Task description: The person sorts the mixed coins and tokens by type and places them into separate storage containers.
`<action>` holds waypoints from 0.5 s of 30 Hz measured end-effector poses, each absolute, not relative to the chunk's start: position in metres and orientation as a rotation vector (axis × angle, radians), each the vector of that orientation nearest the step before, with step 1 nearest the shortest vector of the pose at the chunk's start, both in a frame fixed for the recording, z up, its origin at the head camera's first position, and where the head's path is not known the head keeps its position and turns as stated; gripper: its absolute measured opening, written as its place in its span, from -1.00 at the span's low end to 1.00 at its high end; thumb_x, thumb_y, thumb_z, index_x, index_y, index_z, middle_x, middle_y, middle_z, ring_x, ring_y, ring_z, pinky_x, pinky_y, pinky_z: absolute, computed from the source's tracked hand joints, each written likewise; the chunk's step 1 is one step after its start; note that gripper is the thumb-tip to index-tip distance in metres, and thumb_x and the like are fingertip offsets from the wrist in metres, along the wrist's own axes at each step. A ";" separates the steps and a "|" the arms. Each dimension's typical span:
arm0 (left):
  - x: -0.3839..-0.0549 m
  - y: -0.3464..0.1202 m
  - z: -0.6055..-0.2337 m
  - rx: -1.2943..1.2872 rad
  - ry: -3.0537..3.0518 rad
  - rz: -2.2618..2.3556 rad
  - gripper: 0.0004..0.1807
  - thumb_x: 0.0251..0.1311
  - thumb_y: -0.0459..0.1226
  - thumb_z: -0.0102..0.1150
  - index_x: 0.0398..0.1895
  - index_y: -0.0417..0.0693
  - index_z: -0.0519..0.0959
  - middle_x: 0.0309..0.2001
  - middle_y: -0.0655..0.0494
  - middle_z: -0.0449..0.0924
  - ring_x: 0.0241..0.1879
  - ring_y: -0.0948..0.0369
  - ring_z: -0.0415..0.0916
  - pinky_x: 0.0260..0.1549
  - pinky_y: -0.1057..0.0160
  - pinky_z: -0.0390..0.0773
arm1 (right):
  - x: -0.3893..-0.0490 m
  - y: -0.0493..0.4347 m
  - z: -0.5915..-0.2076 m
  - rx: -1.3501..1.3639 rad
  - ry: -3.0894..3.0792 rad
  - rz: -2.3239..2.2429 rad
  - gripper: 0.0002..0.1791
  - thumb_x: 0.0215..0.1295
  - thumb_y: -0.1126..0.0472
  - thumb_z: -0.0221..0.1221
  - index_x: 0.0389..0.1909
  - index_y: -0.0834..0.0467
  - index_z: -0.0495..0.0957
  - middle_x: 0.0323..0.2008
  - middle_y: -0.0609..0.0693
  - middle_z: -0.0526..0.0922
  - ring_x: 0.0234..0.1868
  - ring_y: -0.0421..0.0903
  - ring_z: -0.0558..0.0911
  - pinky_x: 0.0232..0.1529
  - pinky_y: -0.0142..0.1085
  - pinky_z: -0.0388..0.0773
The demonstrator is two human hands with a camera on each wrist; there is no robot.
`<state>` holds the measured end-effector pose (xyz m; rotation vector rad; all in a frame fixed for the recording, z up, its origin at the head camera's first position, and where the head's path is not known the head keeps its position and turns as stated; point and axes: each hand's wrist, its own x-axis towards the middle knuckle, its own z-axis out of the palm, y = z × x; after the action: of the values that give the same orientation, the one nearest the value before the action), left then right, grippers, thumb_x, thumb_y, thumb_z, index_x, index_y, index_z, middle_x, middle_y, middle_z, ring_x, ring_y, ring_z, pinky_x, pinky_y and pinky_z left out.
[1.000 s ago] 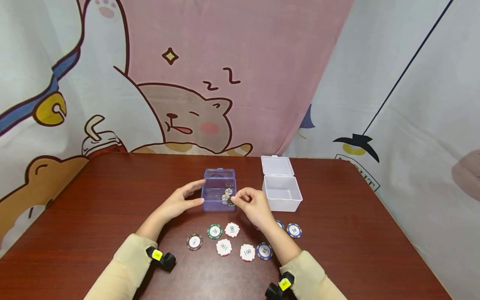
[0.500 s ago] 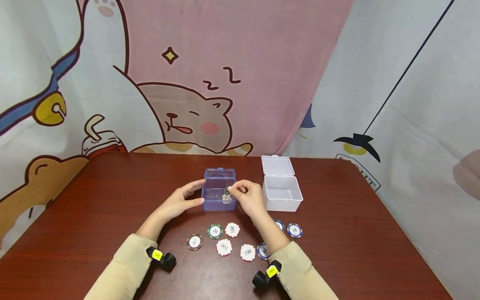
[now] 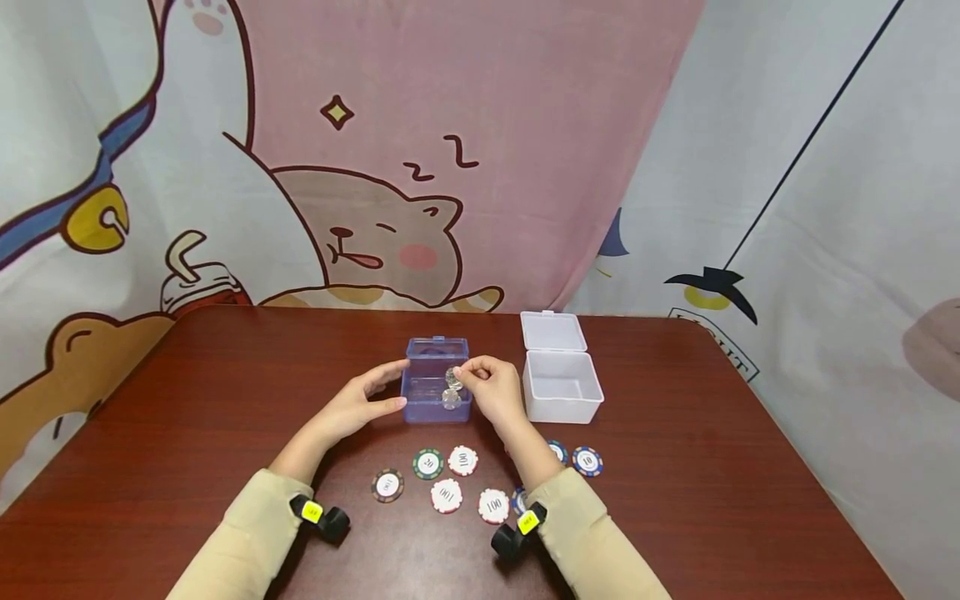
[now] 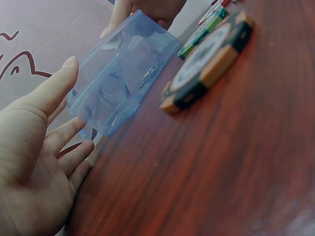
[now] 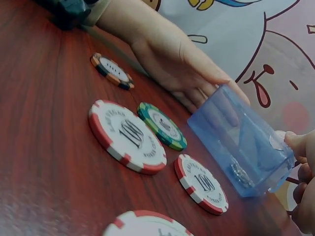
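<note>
An open clear blue plastic box (image 3: 424, 410) stands on the table, its hinged lid (image 3: 437, 347) tipped back. My left hand (image 3: 358, 402) touches its left end, thumb at the near corner and fingers spread at the far one, fairly straight. Over the box's right half, my right hand (image 3: 491, 392) pinches a silver coin (image 3: 453, 377) between thumb and index finger. The right wrist view shows that coin (image 5: 279, 141) up at the box's rim. Below it, other silver coins (image 5: 241, 174) lie inside the box, partly blurred through the plastic.
To the right stands an open white plastic box (image 3: 562, 408), lid leaning back. Several poker chips lie in front of the boxes: a black-and-orange chip (image 3: 387, 485), a green chip (image 3: 427, 463), red-and-white chips (image 3: 447, 495) and blue chips (image 3: 587, 461). The right forearm hides part of them.
My right hand has moved left and toward the back of the blue box, with the pinched coin lifted off the front right. The left hand has stayed put at the box's left end.
</note>
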<state>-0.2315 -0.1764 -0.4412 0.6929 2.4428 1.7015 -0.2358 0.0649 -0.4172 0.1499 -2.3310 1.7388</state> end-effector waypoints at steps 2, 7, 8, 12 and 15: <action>-0.232 -0.176 -0.441 0.695 2.435 1.707 -0.34 0.19 -0.32 0.26 0.37 -0.18 0.29 0.30 -0.19 0.32 0.30 -0.12 0.21 0.23 -0.21 0.09 | -0.238 0.064 -0.418 0.157 -2.341 1.709 -0.87 0.06 0.29 0.38 -0.55 0.24 0.65 -0.72 -0.16 0.33 -0.60 -0.26 0.28 -0.58 -0.42 0.17; -0.230 -0.173 -0.438 0.685 2.437 1.697 -0.35 0.21 -0.37 0.23 0.37 -0.21 0.27 0.30 -0.22 0.30 0.30 -0.12 0.20 0.24 -0.19 0.08 | -0.242 0.062 -0.419 0.170 -2.363 1.666 -0.85 0.06 0.28 0.39 -0.56 0.25 0.65 -0.74 -0.18 0.40 -0.63 -0.28 0.29 -0.62 -0.43 0.16; -0.229 -0.173 -0.436 0.688 2.432 1.698 -0.35 0.21 -0.39 0.22 0.38 -0.24 0.26 0.30 -0.25 0.29 0.30 -0.13 0.20 0.24 -0.20 0.07 | -0.243 0.061 -0.419 0.172 -2.369 1.657 -0.85 0.06 0.27 0.39 -0.57 0.24 0.65 -0.74 -0.18 0.41 -0.64 -0.29 0.29 -0.63 -0.43 0.17; -0.220 -0.169 -0.421 0.701 2.424 1.701 -0.36 0.20 -0.44 0.19 0.35 -0.37 0.24 0.29 -0.36 0.27 0.29 -0.22 0.18 0.22 -0.24 0.07 | -0.245 0.060 -0.421 0.178 -2.383 1.615 -0.84 0.06 0.24 0.40 -0.58 0.22 0.66 -0.73 -0.18 0.45 -0.66 -0.30 0.29 -0.64 -0.43 0.17; -0.216 -0.169 -0.415 0.700 2.427 1.700 -0.36 0.20 -0.44 0.19 0.34 -0.40 0.24 0.27 -0.38 0.27 0.28 -0.25 0.18 0.21 -0.26 0.07 | -0.245 0.059 -0.422 0.179 -2.388 1.591 -0.84 0.06 0.23 0.40 -0.58 0.21 0.66 -0.70 -0.16 0.50 -0.65 -0.30 0.30 -0.63 -0.43 0.19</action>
<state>-0.2161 -0.1692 -0.4149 0.7001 2.4271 1.6996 -0.2454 0.0591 -0.4222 0.1793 -2.3878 1.5914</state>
